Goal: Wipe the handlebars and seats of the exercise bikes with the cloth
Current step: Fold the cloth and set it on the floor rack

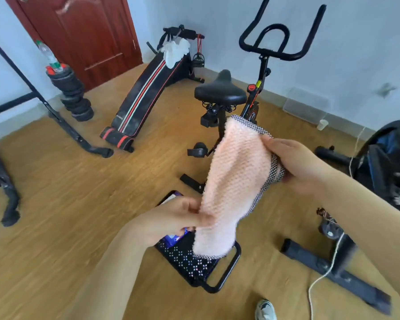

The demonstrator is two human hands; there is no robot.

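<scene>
A pink cloth (234, 181) with a black-and-white checked edge is stretched between both hands in mid-air. My left hand (180, 215) pinches its lower left side. My right hand (293, 162) grips its upper right edge. Behind the cloth stands a black exercise bike with a wide black seat (219, 91) and curved black handlebars (280, 35). The cloth touches neither of them. A second dark bike (388, 162) shows partly at the right edge, its seat and handlebars out of view.
A low stool (194, 262) with a dotted cushion stands right under the cloth. A sit-up bench (146, 93) draped with a white rag, stacked weight plates (72, 93), black frame legs (79, 137) and a white cord (321, 276) lie on the wood floor.
</scene>
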